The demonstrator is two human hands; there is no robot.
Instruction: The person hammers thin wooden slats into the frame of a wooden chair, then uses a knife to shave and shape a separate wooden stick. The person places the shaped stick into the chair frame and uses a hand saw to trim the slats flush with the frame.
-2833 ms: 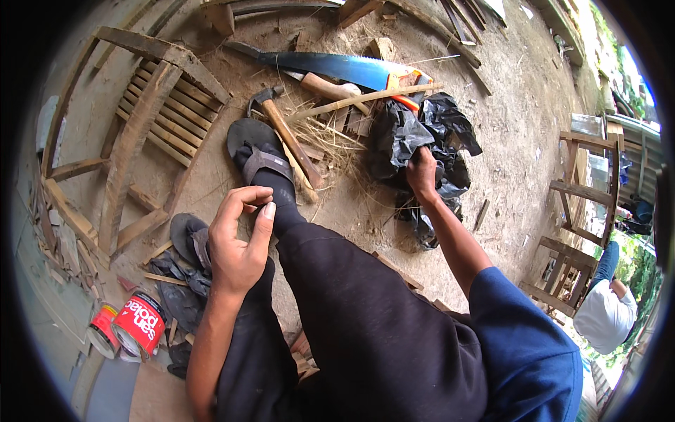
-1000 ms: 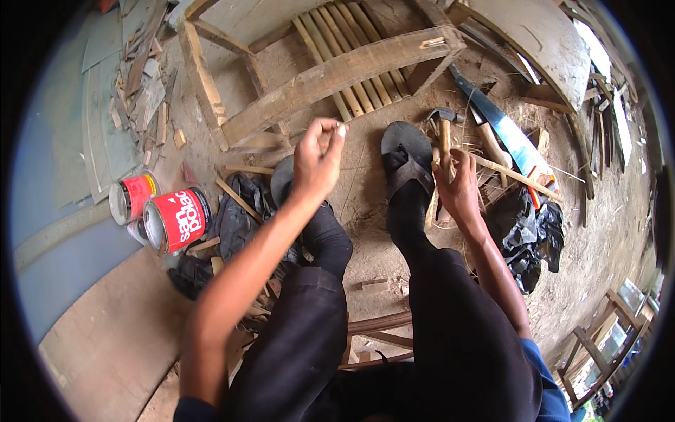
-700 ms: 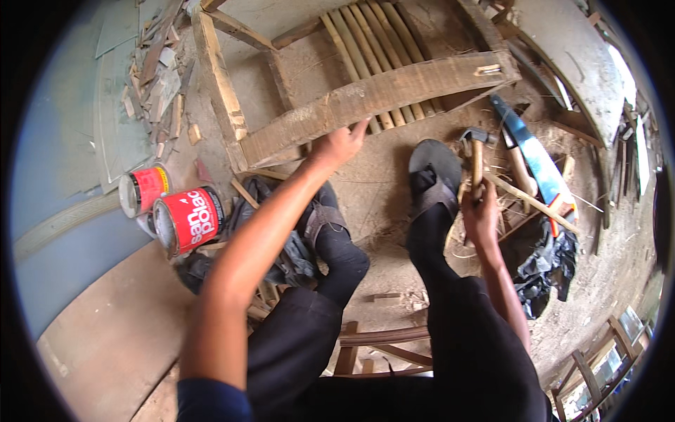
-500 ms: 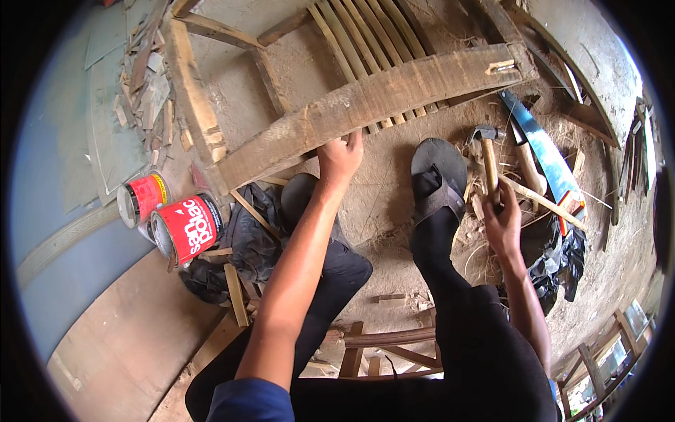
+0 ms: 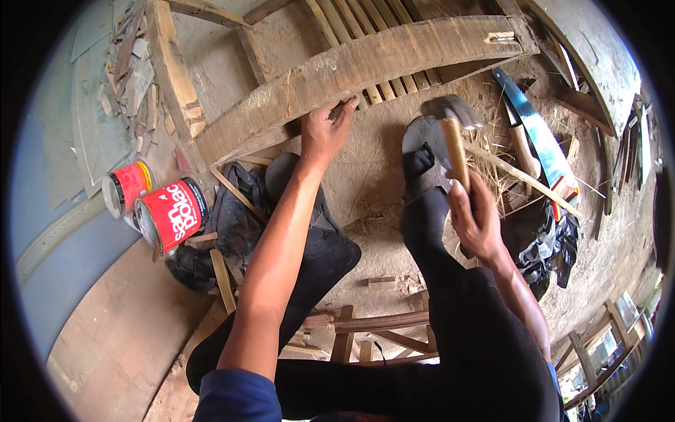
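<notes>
A wooden frame with slats, like part of a chair or bench, lies in front of me; its broad curved rail (image 5: 365, 63) crosses the upper middle. My left hand (image 5: 327, 133) is at the rail's lower edge near the slat ends (image 5: 390, 89), fingers curled against it; the fingertips are partly hidden. In my right hand (image 5: 478, 218) is a hammer (image 5: 455, 151), gripped by its wooden handle. The hammer's head is raised over my right sandal (image 5: 422, 137) and smeared by motion, apart from the frame.
Right of my foot lie a handsaw (image 5: 538, 133), a wooden-handled tool (image 5: 520, 151), a stick (image 5: 524, 172), shavings and black plastic (image 5: 545, 246). Two red cans (image 5: 172, 214) stand at the left, below scrap wood (image 5: 130, 91). A wooden board (image 5: 126, 330) lies lower left.
My right hand has lifted the hammer from the shavings and moved it left, toward me. My left hand's thumb has shifted along the rail's lower edge. The view has moved slightly.
</notes>
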